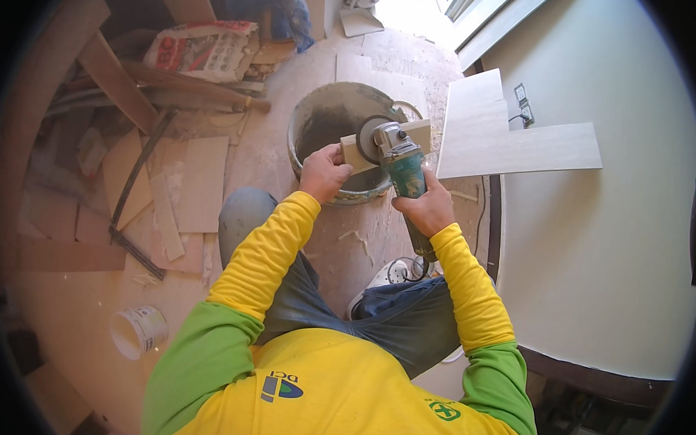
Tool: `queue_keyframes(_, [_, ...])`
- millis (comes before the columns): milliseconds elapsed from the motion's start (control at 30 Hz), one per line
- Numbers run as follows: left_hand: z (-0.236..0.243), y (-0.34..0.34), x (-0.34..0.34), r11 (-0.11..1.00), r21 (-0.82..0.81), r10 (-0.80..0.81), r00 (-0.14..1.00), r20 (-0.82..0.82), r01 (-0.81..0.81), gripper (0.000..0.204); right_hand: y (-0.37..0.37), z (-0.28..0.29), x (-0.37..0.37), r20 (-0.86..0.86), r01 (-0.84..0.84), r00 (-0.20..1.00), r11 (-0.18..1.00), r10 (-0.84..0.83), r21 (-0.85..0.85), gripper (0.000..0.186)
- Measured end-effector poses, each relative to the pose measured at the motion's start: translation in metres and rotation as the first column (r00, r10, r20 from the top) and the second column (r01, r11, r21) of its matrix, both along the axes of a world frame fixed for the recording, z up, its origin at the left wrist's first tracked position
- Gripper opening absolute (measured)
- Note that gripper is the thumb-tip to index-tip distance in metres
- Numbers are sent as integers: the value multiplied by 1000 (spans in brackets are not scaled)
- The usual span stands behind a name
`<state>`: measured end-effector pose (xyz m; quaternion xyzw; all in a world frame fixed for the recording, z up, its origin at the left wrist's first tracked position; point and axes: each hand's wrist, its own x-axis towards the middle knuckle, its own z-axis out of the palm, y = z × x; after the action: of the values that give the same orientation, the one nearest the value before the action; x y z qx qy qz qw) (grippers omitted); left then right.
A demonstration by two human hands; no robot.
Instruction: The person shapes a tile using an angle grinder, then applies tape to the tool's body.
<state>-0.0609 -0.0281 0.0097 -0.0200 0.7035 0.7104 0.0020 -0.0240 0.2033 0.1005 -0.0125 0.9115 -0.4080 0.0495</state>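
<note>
My right hand is wrapped firmly around the body of the angle grinder, which looks heavy and rigid, so a full grip there suits it. Just beyond, my left hand pinches the left end of a pale tile strip, over the mouth of the bucket; I can't tell whether it touches the rim. The strip seems light, stiff and brittle, best held at its end, clear of the disc.

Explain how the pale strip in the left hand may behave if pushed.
The pale strip is probably stiff: its edge runs straight beyond the left hand. Its tile-like look suggests it may chip; its flat face makes rolling unlikely.
</note>
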Motion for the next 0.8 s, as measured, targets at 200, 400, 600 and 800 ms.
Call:
queue_keyframes(200, [-2, 1, -1, 998, -58, 8, 1000, -18, -9, 43, -3, 2, 2, -62, -29, 998, 999, 31, 29, 70])
queue_keyframes(400, [-3, 2, 2, 1000, -11, 22, 1000, -12, -22, 41, 23, -6, -12, 29, 107, 994, 994, -107, 20, 67])
queue_keyframes(600, [-2, -1, 1, 985, -170, 31, 998, -52, -40, 42, -6, 9, 7, -5, -37, 999, 999, 37, -34, 68])
queue_keyframes(800, [-4, -3, 8, 994, -84, 65, 995, -70, -71, 41, 11, -4, -6, -40, 4, 999, 1000, -4, 5, 70])
